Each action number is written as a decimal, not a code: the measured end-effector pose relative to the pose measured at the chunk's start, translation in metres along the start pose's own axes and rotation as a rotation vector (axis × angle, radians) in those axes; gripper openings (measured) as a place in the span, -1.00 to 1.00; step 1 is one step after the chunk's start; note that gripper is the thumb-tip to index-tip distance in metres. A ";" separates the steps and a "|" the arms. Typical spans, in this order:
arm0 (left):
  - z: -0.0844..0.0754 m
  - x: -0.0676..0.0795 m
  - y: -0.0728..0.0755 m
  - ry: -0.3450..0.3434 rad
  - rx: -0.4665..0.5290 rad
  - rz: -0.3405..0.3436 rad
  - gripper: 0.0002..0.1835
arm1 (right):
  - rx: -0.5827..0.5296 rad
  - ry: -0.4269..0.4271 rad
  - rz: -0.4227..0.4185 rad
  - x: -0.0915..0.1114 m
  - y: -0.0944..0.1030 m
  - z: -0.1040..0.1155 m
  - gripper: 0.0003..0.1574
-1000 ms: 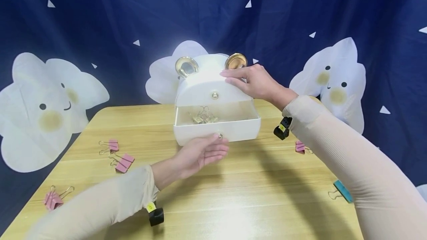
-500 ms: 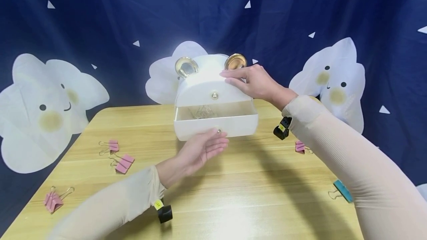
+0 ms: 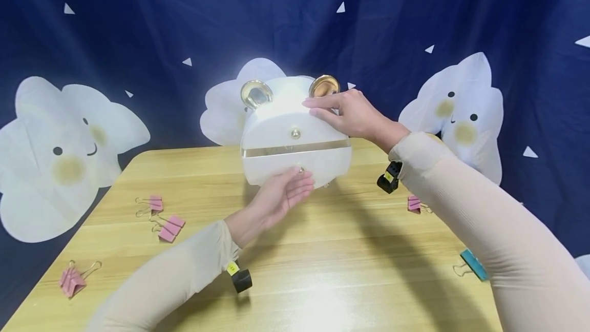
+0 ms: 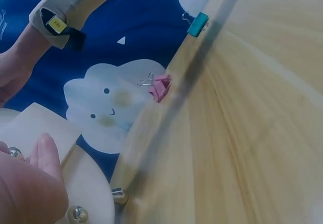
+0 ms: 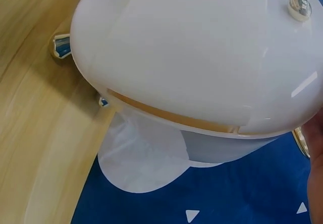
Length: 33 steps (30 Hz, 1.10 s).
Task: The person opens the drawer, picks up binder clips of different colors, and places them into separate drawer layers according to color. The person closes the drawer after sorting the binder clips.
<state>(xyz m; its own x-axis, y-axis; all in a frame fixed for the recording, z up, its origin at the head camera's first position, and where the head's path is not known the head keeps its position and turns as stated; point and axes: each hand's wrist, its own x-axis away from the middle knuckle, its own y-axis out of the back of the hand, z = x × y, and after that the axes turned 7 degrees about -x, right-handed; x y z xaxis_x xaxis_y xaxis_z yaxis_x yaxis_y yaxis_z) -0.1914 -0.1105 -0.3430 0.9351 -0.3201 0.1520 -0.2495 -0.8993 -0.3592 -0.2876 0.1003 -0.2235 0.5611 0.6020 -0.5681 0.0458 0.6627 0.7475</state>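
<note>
A white storage box [image 3: 272,127] with two round gold ears stands at the back of the wooden table. Its lower drawer [image 3: 327,162] sticks out slightly, leaving a narrow gap under the upper front. My left hand [image 3: 278,196] lies against the drawer front with fingers extended, thumb tip at the small gold knob [image 3: 301,170]. On the box's top right, beside the gold ear [image 3: 324,86], rests my right hand [image 3: 357,114], fingers stretched forward and thumb on the upper front. Binder clips inside the drawer are now almost wholly hidden. The right wrist view shows the box's curved side [image 5: 186,57].
Pink binder clips [image 3: 171,228] lie at the table's left, one [image 3: 72,282] near the front. On the right are another pink clip [image 3: 414,204] and a teal clip [image 3: 473,264]. A blue cloth [image 3: 295,24] with white clouds hangs behind the table [image 3: 350,270].
The drawer has slid back into the box, pushed by my left hand, and its opening has narrowed to a slit that hides the clips. My right hand has stayed on the box top.
</note>
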 end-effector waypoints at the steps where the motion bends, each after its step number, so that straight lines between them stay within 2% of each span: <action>1: -0.001 -0.001 0.000 -0.001 -0.001 -0.003 -0.53 | 0.006 0.007 0.001 -0.001 0.001 0.000 -0.65; 9: -0.002 -0.006 0.002 -0.002 -0.013 -0.016 -0.52 | 0.020 0.043 0.007 -0.001 0.002 0.002 -0.64; 22: -0.004 -0.021 0.007 -0.026 -0.012 -0.049 -0.55 | -0.023 0.024 -0.021 0.001 -0.002 0.003 -0.65; 28: 0.000 -0.017 0.012 -0.003 -0.054 -0.030 -0.49 | -0.023 0.009 -0.033 0.000 -0.004 0.003 -0.66; 33: 0.008 -0.009 0.021 0.041 -0.090 -0.044 -0.49 | 0.003 0.010 -0.046 -0.001 -0.003 0.004 -0.66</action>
<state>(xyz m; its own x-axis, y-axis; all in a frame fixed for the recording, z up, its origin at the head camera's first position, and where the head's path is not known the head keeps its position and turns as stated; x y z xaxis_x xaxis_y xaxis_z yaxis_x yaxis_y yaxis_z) -0.2029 -0.1242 -0.3594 0.9351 -0.2900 0.2037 -0.2318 -0.9353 -0.2672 -0.2851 0.0963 -0.2241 0.5502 0.5753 -0.6052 0.0735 0.6886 0.7214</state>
